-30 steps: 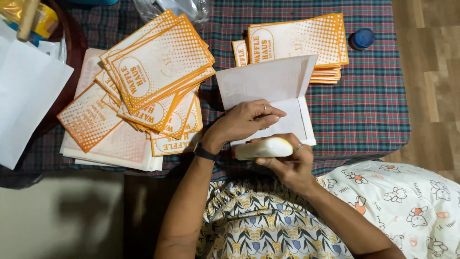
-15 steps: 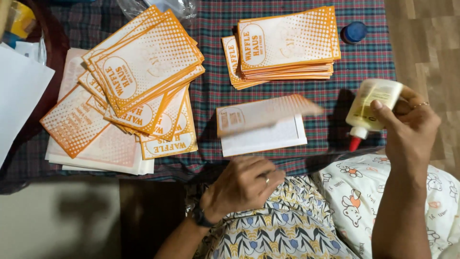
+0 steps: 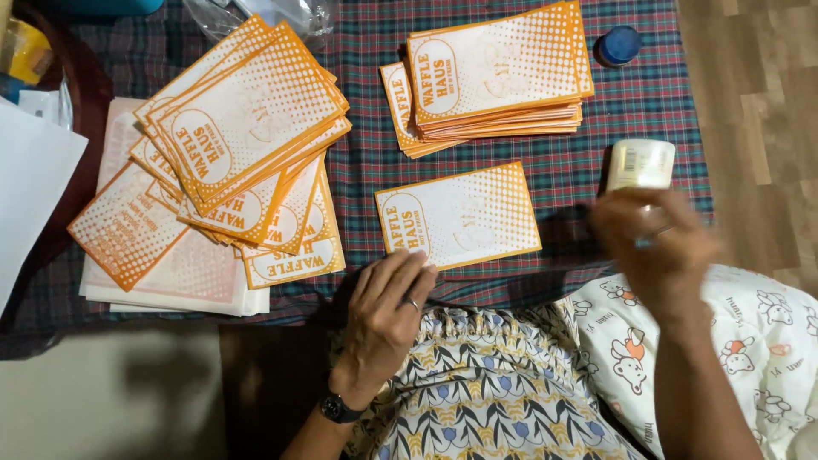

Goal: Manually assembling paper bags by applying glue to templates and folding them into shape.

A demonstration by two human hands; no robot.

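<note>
A dark red-and-green plaid cloth (image 3: 545, 162) covers the table. On it lie two heaps of orange-and-white printed paper bags: a large fanned heap (image 3: 230, 162) at the left, too many overlapping to count, and a squared stack (image 3: 498, 72) at the top centre. One single orange-and-white paper bag (image 3: 460, 215) lies flat between them, near the front edge. The left hand (image 3: 388, 311) rests loosely open, fingertips just touching that bag's lower corner, grasping nothing. The right hand (image 3: 656, 243), blurred, clasps one white plastic glue bottle (image 3: 639, 166) above the cloth's right side. One small blue round cap (image 3: 617, 44) sits at the top right.
</note>
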